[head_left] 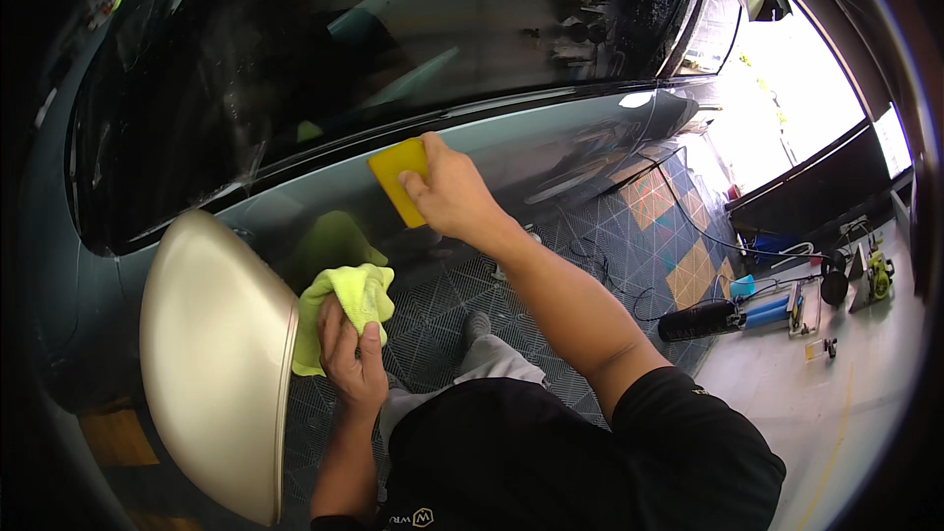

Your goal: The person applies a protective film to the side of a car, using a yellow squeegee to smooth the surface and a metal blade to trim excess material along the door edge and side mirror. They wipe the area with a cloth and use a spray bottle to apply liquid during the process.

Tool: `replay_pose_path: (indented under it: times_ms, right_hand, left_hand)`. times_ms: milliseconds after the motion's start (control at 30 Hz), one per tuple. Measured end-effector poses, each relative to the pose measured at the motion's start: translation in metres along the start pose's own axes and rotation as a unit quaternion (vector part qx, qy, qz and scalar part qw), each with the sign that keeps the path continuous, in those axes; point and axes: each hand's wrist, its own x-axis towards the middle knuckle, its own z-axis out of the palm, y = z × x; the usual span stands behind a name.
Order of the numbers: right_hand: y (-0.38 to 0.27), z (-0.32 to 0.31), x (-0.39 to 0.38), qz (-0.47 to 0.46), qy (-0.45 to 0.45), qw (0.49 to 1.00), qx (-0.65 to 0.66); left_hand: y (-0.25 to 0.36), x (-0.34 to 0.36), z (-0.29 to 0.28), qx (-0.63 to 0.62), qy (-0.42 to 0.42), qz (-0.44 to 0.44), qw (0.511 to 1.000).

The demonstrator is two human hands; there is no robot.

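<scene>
My right hand (pixel 452 190) grips a flat yellow squeegee (pixel 391 175), thumb on its near face. The squeegee is held at the grey car door (pixel 501 149), just below the dark trim under the side window (pixel 295 59); whether it touches the paint I cannot tell. Bunched in my left hand (pixel 354 359) is a lime-green cloth (pixel 346 297), with fingers and thumb closed around its lower part. The cloth is beside the pale gold side mirror (pixel 221 364), and its reflection shows in the door. Streaks and drops mark the window glass.
Dark grid floor tiles (pixel 639 261) lie under my feet, with cables running over them. On the right, a pale work surface (pixel 787 403) bears a black and blue cylinder-shaped tool (pixel 723 319) and a green tool (pixel 878 275). A bright opening (pixel 787 108) stands beyond the car.
</scene>
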Motion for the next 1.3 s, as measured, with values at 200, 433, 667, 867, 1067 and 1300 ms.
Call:
replay_pose_path:
  times_ms: [200, 433, 667, 867, 1067, 1300]
  right_hand:
    - [0.164, -0.125, 0.013, 0.114, 0.122, 0.986, 0.003]
    - [0.329, -0.289, 0.018, 0.171, 0.231, 0.956, -0.05]
    - [0.445, -0.348, -0.076, 0.207, 0.334, 0.882, 0.26]
    - [0.483, -0.359, -0.134, 0.254, 0.364, 0.818, 0.366]
    - [0.497, -0.422, -0.168, 0.123, 0.455, 0.753, 0.459]
    - [0.408, -0.413, -0.067, -0.07, 0.34, 0.93, 0.122]
  left_hand:
    - [-0.01, 0.095, 0.053, 0.384, 0.063, 0.172, 0.905]
    - [0.037, 0.149, 0.176, 0.428, 0.053, 0.218, 0.875]
    - [0.114, 0.188, 0.365, 0.371, -0.03, 0.273, 0.887]
    - [0.175, 0.234, 0.531, 0.306, -0.108, 0.349, 0.879]
    - [0.248, 0.249, 0.642, -0.088, -0.179, 0.283, 0.938]
    - [0.203, 0.135, 0.538, -0.25, -0.38, -0.144, 0.879]
